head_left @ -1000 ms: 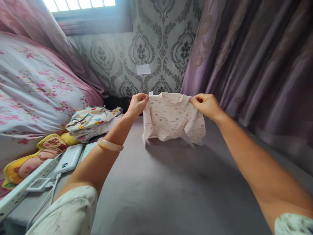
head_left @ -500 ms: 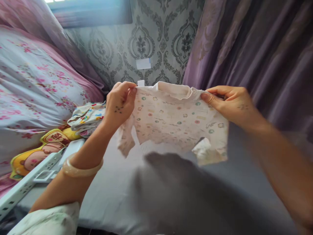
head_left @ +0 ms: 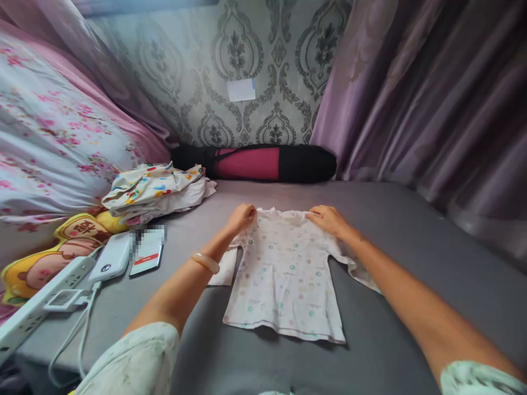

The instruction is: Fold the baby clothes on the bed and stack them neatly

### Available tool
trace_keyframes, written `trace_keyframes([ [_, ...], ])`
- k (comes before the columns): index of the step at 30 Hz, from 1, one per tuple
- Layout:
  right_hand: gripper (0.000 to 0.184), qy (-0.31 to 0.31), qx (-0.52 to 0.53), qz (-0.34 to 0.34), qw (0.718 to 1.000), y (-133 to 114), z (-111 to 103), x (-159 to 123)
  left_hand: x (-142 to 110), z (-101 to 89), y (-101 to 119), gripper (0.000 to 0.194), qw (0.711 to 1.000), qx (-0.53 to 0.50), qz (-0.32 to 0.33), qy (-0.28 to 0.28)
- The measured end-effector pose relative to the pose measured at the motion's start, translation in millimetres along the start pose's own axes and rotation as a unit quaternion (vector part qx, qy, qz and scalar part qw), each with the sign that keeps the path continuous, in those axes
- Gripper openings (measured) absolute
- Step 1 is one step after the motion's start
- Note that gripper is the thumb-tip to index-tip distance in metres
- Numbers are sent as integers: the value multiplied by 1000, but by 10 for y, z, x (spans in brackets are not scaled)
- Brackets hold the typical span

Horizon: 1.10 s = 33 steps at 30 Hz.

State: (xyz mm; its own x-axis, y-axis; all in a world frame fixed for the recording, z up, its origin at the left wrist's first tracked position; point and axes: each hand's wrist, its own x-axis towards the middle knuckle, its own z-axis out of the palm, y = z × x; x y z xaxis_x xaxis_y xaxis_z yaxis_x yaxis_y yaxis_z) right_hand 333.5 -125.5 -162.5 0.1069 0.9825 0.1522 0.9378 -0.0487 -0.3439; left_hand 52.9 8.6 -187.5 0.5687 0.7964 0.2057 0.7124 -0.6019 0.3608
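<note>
A small white long-sleeved shirt [head_left: 288,280] with a pale print lies spread on the grey sheet [head_left: 206,340], its collar away from me and its hem towards me. My left hand [head_left: 242,218] is closed on the shirt's left shoulder, beside the collar. At the other shoulder, my right hand [head_left: 329,219] pinches the cloth between thumb and fingers. The left sleeve sticks out under my left forearm. The right sleeve runs out partly behind my right forearm.
A pile of folded clothes [head_left: 160,192] lies at the left, near a phone [head_left: 150,249], a white power bank [head_left: 111,258], a power strip [head_left: 49,302] with cables and a yellow cartoon cushion [head_left: 53,258]. A black and pink bag [head_left: 251,163] lies along the wall.
Both hands have lowered the shirt from in front of me onto the sheet, where it now lies flat. The bag by the wall and the phone have come into view.
</note>
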Motion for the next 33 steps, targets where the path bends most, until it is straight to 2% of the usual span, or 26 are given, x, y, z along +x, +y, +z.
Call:
trace_keyframes([
  [3,32,3,-56,-9,998,109,309,15,4,314,-94,25,999,37,11,9],
  [7,34,5,-103,-18,995,198,460,77,20,441,-216,31,996,76,35,19],
  [11,35,-22,-134,-21,990,261,517,208,113,455,-292,35,993,109,50,19],
  [19,40,-54,-134,1,989,318,482,521,431,416,-339,35,992,122,26,21],
  [22,39,-75,-119,16,990,324,475,616,519,401,-346,29,995,101,-9,-14],
  [27,35,-104,-77,3,992,269,536,824,652,343,-231,26,992,51,-78,-84],
  [30,38,-107,-52,13,993,194,603,933,734,356,-124,35,992,19,-79,-93],
  [33,34,-83,-45,30,995,145,677,951,771,440,-76,37,994,-12,-75,-82],
])
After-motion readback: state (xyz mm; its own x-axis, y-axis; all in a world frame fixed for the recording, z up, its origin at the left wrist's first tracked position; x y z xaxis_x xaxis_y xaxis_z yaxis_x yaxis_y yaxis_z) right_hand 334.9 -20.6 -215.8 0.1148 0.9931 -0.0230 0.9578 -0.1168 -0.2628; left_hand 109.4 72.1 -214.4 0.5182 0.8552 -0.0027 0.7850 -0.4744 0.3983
